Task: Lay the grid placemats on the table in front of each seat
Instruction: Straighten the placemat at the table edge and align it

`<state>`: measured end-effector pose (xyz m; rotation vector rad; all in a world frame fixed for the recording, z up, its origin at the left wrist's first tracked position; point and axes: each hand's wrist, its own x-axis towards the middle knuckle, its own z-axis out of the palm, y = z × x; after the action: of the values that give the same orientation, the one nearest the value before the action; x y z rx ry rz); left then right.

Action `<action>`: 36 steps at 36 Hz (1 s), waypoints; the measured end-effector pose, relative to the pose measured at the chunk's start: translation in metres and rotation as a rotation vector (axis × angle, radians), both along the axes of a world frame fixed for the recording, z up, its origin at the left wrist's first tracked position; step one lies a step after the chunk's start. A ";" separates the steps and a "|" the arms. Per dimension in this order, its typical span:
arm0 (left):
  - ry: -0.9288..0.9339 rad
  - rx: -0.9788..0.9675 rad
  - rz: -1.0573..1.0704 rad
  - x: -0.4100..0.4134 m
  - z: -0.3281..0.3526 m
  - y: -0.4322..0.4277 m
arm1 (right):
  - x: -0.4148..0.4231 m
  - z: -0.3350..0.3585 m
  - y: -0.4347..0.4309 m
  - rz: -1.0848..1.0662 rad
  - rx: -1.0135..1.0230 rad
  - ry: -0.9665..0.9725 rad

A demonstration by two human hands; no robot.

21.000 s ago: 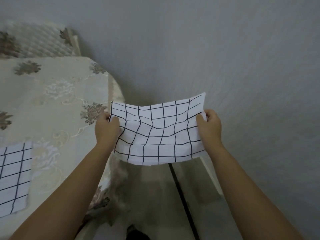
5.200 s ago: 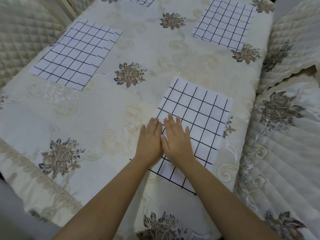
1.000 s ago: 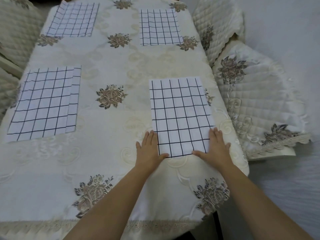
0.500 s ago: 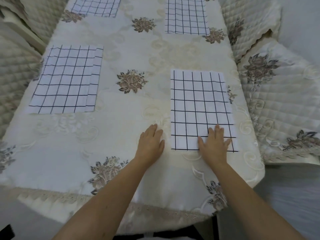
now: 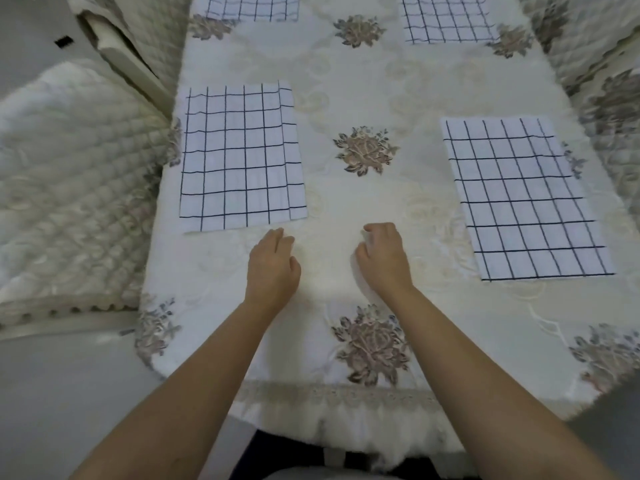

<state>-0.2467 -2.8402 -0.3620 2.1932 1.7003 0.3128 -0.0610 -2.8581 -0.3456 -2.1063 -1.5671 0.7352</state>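
White placemats with a black grid lie flat on the cream embroidered tablecloth (image 5: 346, 84): one at near left (image 5: 240, 155), one at near right (image 5: 519, 195), and two at the far edge, far left (image 5: 251, 6) and far right (image 5: 448, 17). My left hand (image 5: 272, 268) hovers over bare cloth just below the near-left mat's lower right corner, fingers loosely curled, holding nothing. My right hand (image 5: 382, 259) sits mid-table between the two near mats, fingers bent, also empty.
Quilted cream chair covers stand at the left (image 5: 69, 174) and at the right (image 5: 609, 109) of the table. The tablecloth's lace hem (image 5: 332, 396) hangs over the near edge. Grey floor shows at lower left.
Both hands have left the near-right placemat and moved left to the middle of the table. The view has shifted left, so the near-left mat sits closer to centre.
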 end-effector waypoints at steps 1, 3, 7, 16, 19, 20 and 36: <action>-0.004 -0.012 0.020 -0.007 0.001 0.001 | -0.008 0.001 0.001 -0.008 -0.005 0.017; -0.018 -0.037 0.059 -0.028 0.003 0.003 | -0.031 0.002 0.005 -0.034 -0.021 0.069; -0.007 -0.011 0.113 -0.062 0.003 0.014 | -0.063 0.004 0.018 -0.103 -0.068 0.190; -0.134 0.008 0.483 -0.096 0.008 0.046 | -0.096 -0.001 0.070 -0.287 -0.199 0.273; -0.195 -0.039 0.693 -0.106 0.007 0.056 | -0.103 -0.003 0.080 -0.337 -0.209 0.246; -0.226 -0.050 0.752 -0.109 0.007 0.061 | -0.104 -0.004 0.083 -0.355 -0.211 0.239; -0.305 -0.302 0.909 -0.137 0.007 0.096 | -0.109 -0.021 0.106 -0.490 -0.304 0.173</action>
<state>-0.3838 -2.7444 -0.3554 0.9938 2.2599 0.5261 -0.1701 -2.7517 -0.3667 -2.4271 -0.8343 0.9837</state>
